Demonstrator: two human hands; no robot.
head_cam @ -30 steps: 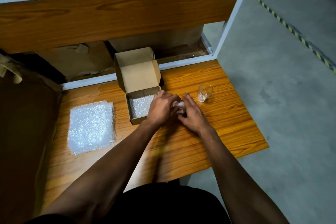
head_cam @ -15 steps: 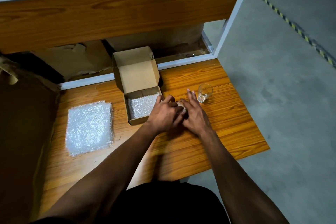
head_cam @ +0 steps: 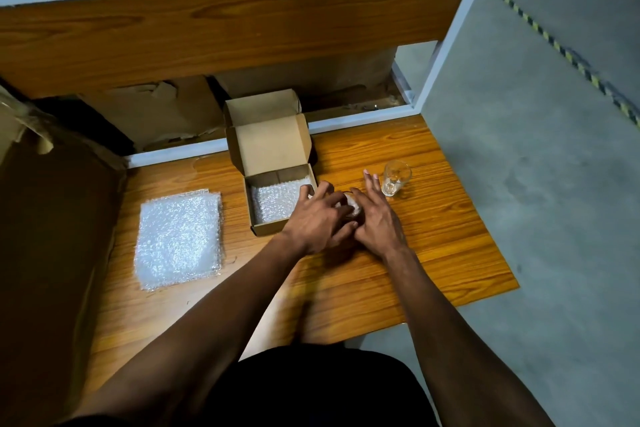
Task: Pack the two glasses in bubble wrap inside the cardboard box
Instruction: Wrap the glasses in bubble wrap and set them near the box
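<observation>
Both hands [head_cam: 346, 215] cupping a seemingly bubble-wrapped glass [head_cam: 352, 207], beside lined cardboard box [head_cam: 277, 198]

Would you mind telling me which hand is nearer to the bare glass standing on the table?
Right. The right hand lies just left of the bare glass; the left hand is farther, by the cardboard box.

On the wooden bench [head_cam: 433, 236], the open cardboard box [head_cam: 273, 163] stood centre-back with a bubble wrap sheet [head_cam: 273, 201] in it; another flat bubble wrap sheet [head_cam: 178, 237] lay left, the clear drinking glass [head_cam: 394, 178] right.
</observation>
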